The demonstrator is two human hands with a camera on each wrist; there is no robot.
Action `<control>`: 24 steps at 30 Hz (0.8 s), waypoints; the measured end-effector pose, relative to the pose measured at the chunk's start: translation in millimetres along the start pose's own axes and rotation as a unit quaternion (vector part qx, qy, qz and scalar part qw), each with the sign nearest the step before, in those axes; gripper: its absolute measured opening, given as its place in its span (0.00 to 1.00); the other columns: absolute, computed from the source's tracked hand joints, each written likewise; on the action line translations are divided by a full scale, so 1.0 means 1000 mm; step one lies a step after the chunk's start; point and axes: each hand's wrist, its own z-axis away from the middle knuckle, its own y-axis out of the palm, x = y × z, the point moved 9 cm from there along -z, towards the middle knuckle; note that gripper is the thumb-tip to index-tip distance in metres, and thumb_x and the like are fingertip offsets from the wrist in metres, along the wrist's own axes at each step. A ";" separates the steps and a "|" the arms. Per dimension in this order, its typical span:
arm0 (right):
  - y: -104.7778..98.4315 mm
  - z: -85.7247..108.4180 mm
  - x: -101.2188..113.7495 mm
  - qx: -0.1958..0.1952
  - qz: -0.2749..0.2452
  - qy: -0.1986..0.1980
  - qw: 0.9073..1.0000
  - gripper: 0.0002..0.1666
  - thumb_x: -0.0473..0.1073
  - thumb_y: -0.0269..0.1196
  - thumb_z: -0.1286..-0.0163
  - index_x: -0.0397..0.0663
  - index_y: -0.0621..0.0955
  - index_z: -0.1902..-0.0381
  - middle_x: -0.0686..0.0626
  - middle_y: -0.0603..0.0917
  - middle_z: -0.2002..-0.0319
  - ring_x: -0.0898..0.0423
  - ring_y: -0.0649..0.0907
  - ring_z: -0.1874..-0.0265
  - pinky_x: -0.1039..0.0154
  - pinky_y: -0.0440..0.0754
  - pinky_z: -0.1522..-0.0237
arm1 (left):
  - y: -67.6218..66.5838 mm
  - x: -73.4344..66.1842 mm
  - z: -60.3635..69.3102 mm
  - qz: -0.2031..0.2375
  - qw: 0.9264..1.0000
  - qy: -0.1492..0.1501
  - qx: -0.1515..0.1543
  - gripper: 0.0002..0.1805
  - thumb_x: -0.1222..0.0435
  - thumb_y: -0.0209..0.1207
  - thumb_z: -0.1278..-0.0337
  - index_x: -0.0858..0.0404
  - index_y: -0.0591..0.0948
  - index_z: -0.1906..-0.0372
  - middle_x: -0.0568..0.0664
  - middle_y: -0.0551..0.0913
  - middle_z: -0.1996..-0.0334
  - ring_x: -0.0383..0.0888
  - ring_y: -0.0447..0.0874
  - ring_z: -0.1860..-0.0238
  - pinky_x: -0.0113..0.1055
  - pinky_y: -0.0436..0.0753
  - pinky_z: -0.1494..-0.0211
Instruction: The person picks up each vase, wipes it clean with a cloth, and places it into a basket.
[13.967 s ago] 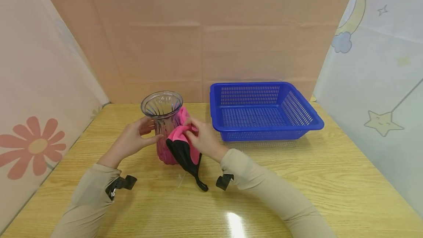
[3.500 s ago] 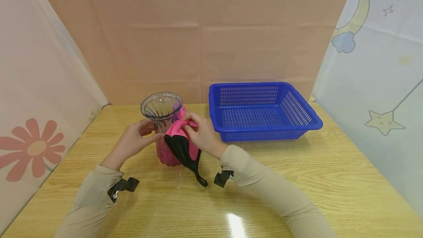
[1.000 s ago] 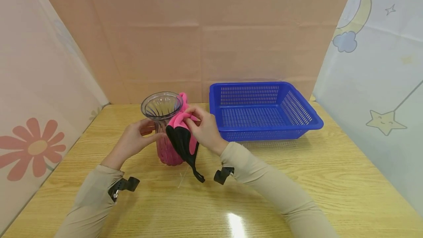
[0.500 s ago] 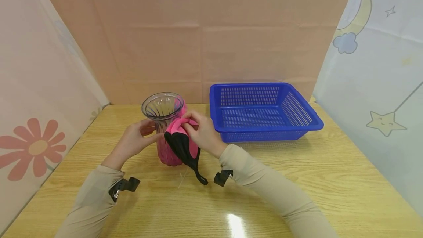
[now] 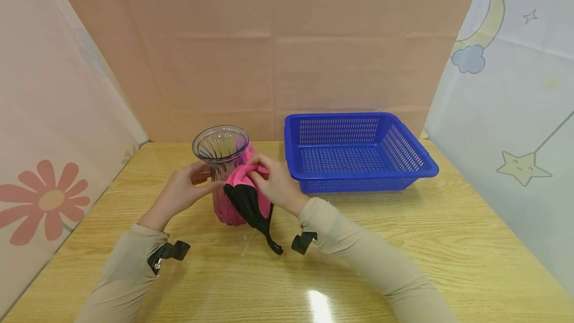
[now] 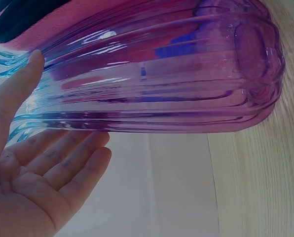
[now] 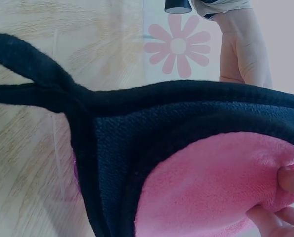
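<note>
A ribbed glass vase, clear at the rim and pink-purple toward the base, stands upright on the table. My left hand holds its narrow neck from the left; in the left wrist view the thumb lies across the neck and the fingers are on the far side. Against the vase's right side is a pink cleaning cloth with black trim and a hanging loop. My right hand pinches its pink fabric between thumb and fingers. Part of the cloth is behind the vase.
A blue perforated plastic basket stands at the back right of the wooden table. A tan backdrop rises behind, with patterned sheets on both sides. A thin clear strip lies in front of the vase.
Over the last second my right hand has moved down the vase's right side with the cloth, from near the rim to the upper body. The left hand keeps its hold.
</note>
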 end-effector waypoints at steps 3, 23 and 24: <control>0.000 0.001 -0.001 0.003 0.009 -0.004 1.000 0.03 0.29 0.61 0.39 0.37 0.78 0.66 0.40 0.84 0.63 0.50 0.84 0.58 0.62 0.86 0.55 | 0.000 0.000 0.000 0.003 1.000 -0.001 -0.001 0.33 0.53 0.62 0.46 0.66 0.71 0.39 0.65 0.79 0.46 0.63 0.77 0.44 0.53 0.79 0.43; 0.005 0.008 -0.010 0.034 0.020 0.002 0.999 0.03 0.30 0.61 0.38 0.37 0.76 0.66 0.41 0.84 0.63 0.49 0.84 0.57 0.62 0.85 0.54 | 0.000 -0.001 0.001 0.008 1.000 -0.008 0.003 0.35 0.52 0.62 0.45 0.68 0.68 0.37 0.67 0.77 0.45 0.63 0.77 0.44 0.53 0.79 0.43; 0.005 0.008 -0.010 0.034 0.019 0.004 0.999 0.03 0.30 0.61 0.38 0.37 0.76 0.66 0.41 0.84 0.63 0.49 0.84 0.57 0.62 0.85 0.53 | 0.000 -0.001 0.001 0.007 1.000 -0.009 0.003 0.35 0.52 0.62 0.45 0.68 0.68 0.37 0.67 0.77 0.45 0.63 0.77 0.43 0.53 0.79 0.43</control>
